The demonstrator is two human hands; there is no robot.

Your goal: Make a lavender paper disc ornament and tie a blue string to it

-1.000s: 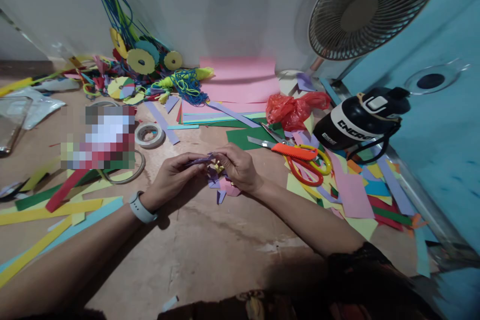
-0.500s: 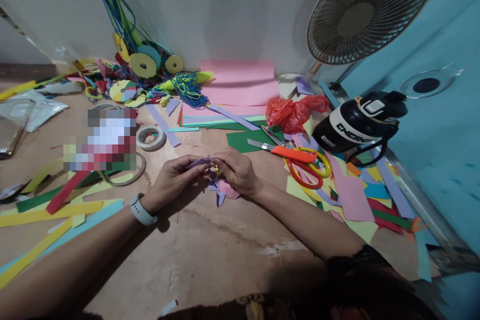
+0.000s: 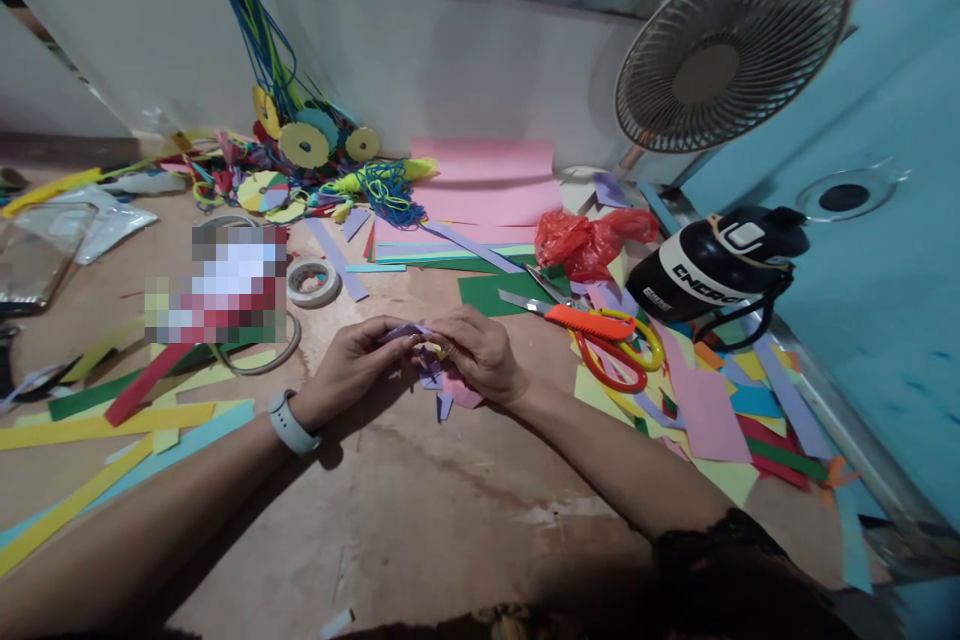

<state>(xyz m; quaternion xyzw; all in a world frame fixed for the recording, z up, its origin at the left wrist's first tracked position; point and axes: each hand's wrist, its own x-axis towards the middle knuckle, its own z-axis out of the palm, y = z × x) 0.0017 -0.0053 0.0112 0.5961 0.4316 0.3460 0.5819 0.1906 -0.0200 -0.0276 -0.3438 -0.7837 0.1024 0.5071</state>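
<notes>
My left hand [image 3: 365,357] is closed on a folded piece of purple paper [image 3: 405,331], pinching it between thumb and fingers. My right hand [image 3: 482,352] meets it from the other side, its fingers closed on the same paper. Small purple and pink paper pieces [image 3: 454,388] lie on the table under the right hand, close to its palm. A bit of yellow shows between the hands; what it belongs to is hidden by the fingers. A pale watch [image 3: 292,425] is on my left wrist.
Scissors [image 3: 611,360] and an orange cutter [image 3: 589,321] lie right, near a black bottle [image 3: 709,265] and a fan [image 3: 731,50]. Left are a tape roll [image 3: 313,283] and paper strips [image 3: 112,427]. Behind sit pink sheets [image 3: 484,180], a red plastic bag [image 3: 574,245] and tangled cords [image 3: 390,193].
The view has shifted slightly, so the background sits lower and a little to the right. My hands keep their hold on the purple paper, with the right fingers slightly repositioned.
</notes>
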